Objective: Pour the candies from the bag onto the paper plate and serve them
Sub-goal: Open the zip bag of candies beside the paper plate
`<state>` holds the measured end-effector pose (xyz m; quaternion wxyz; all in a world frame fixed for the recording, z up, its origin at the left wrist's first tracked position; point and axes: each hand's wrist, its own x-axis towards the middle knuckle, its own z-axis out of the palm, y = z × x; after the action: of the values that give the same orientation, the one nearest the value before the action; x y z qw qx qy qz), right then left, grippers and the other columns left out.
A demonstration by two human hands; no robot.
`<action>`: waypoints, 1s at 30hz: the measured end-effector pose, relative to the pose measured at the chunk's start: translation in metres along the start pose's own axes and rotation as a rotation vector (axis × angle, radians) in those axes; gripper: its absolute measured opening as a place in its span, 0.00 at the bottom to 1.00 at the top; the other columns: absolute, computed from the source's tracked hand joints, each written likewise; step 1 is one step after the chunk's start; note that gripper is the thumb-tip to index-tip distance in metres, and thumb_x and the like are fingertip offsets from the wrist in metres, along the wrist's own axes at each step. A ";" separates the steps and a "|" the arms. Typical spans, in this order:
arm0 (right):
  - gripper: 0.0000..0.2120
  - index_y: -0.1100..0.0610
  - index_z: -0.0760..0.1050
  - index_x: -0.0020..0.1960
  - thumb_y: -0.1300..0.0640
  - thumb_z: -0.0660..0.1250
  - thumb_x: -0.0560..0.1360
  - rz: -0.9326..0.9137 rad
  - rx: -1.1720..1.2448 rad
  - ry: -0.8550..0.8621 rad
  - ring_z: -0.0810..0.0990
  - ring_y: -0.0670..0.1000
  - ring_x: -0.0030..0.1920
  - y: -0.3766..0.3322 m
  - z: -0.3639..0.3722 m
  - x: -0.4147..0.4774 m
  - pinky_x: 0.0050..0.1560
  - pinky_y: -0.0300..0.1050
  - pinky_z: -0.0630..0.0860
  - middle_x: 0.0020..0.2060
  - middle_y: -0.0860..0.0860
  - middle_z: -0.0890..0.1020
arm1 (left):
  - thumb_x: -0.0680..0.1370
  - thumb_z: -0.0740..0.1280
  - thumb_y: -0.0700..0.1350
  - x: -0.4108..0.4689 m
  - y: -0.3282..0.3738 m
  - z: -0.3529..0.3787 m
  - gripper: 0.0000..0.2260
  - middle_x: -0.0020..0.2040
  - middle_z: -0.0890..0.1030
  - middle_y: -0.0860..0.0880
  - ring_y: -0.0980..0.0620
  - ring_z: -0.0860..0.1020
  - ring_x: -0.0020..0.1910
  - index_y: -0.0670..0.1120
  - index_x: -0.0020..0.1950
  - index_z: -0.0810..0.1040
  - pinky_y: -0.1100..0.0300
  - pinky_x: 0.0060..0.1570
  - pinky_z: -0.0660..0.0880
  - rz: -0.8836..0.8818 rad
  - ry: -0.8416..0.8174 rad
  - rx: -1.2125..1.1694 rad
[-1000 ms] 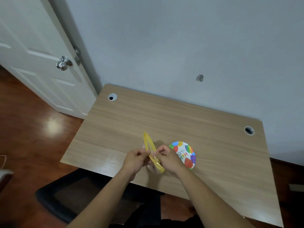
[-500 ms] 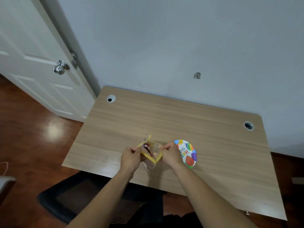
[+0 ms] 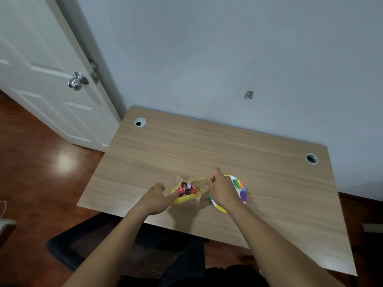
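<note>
A clear bag with a yellow rim [image 3: 182, 200] stands on the wooden desk [image 3: 228, 154] near its front edge, its mouth pulled wide. Red and purple wrapped candies [image 3: 187, 188] show inside. My left hand [image 3: 156, 198] pinches the bag's left rim. My right hand [image 3: 220, 188] pinches the right rim and covers part of the paper plate [image 3: 240, 188]. The plate is small, with coloured balloon print, and lies flat just right of the bag.
Two round cable holes [image 3: 140, 122] [image 3: 311, 158] sit near the desk's back corners. A blue wall runs behind the desk. A white door with a metal knob [image 3: 77, 81] stands at left. A black chair [image 3: 87, 247] is below the front edge.
The bag's mouth was shut flat a second ago; my hands have pulled its two sides apart, and the candies inside now show.
</note>
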<state>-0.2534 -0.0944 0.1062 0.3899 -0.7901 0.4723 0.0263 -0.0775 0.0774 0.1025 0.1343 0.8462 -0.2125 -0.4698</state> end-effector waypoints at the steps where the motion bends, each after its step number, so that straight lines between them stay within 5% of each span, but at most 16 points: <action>1: 0.05 0.58 0.71 0.52 0.57 0.62 0.84 -0.019 -0.006 -0.001 0.83 0.61 0.46 -0.002 0.001 0.001 0.49 0.57 0.79 0.43 0.57 0.83 | 0.68 0.66 0.70 -0.002 0.002 -0.001 0.50 0.73 0.78 0.39 0.40 0.80 0.68 0.43 0.83 0.62 0.50 0.61 0.75 -0.003 -0.058 -0.007; 3: 0.05 0.58 0.71 0.52 0.56 0.63 0.84 -0.043 -0.024 0.009 0.82 0.61 0.46 -0.005 0.000 0.002 0.48 0.57 0.79 0.44 0.57 0.83 | 0.66 0.63 0.67 -0.001 0.002 -0.003 0.55 0.78 0.74 0.38 0.38 0.78 0.72 0.46 0.89 0.50 0.47 0.64 0.77 -0.045 -0.119 -0.061; 7: 0.04 0.57 0.70 0.51 0.57 0.63 0.84 -0.080 -0.055 0.001 0.82 0.61 0.46 -0.006 0.002 0.000 0.46 0.55 0.78 0.43 0.56 0.83 | 0.81 0.58 0.46 0.009 -0.003 -0.005 0.37 0.70 0.78 0.42 0.40 0.81 0.66 0.51 0.89 0.47 0.44 0.64 0.82 -0.147 -0.122 -0.241; 11: 0.05 0.53 0.69 0.50 0.55 0.63 0.84 -0.149 -0.095 -0.076 0.81 0.59 0.43 -0.006 0.000 -0.004 0.45 0.56 0.78 0.42 0.56 0.82 | 0.74 0.62 0.46 0.005 -0.006 -0.001 0.42 0.85 0.64 0.45 0.41 0.70 0.76 0.57 0.88 0.53 0.43 0.67 0.74 -0.007 -0.175 -0.381; 15: 0.07 0.51 0.69 0.50 0.52 0.65 0.85 -0.195 -0.111 -0.181 0.77 0.51 0.34 0.000 -0.007 -0.005 0.39 0.50 0.73 0.38 0.52 0.80 | 0.75 0.59 0.46 0.012 -0.026 0.003 0.35 0.84 0.68 0.52 0.46 0.68 0.81 0.64 0.83 0.68 0.43 0.74 0.70 0.253 -0.118 -0.616; 19: 0.06 0.52 0.72 0.51 0.52 0.67 0.84 -0.205 -0.103 -0.169 0.74 0.44 0.31 0.000 -0.016 -0.006 0.34 0.40 0.67 0.34 0.46 0.77 | 0.81 0.63 0.30 0.034 -0.047 0.012 0.35 0.80 0.71 0.55 0.51 0.68 0.81 0.62 0.81 0.72 0.47 0.78 0.71 0.571 0.069 -0.135; 23: 0.06 0.56 0.75 0.50 0.55 0.70 0.83 -0.211 -0.023 -0.173 0.79 0.38 0.28 -0.005 -0.030 -0.007 0.32 0.32 0.69 0.37 0.47 0.85 | 0.75 0.80 0.43 0.047 -0.038 0.031 0.44 0.86 0.63 0.54 0.49 0.62 0.85 0.58 0.87 0.63 0.46 0.83 0.64 0.666 0.011 0.232; 27: 0.06 0.53 0.76 0.47 0.53 0.71 0.80 -0.214 0.105 -0.168 0.80 0.47 0.32 -0.010 -0.051 -0.008 0.35 0.41 0.73 0.45 0.50 0.89 | 0.69 0.83 0.58 0.055 -0.021 0.046 0.53 0.87 0.61 0.58 0.52 0.54 0.88 0.59 0.88 0.57 0.49 0.86 0.57 0.715 0.025 0.276; 30: 0.07 0.59 0.76 0.49 0.55 0.70 0.80 -0.184 0.229 -0.197 0.78 0.39 0.30 -0.012 -0.066 -0.010 0.33 0.35 0.69 0.47 0.48 0.91 | 0.72 0.80 0.62 0.049 -0.006 0.049 0.39 0.78 0.76 0.57 0.48 0.72 0.80 0.60 0.81 0.70 0.45 0.79 0.70 0.724 0.011 0.153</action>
<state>-0.2712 -0.1269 0.1635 0.5224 -0.7742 0.3572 0.0139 -0.0954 0.0580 0.0382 0.2293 0.7265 -0.5317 -0.3701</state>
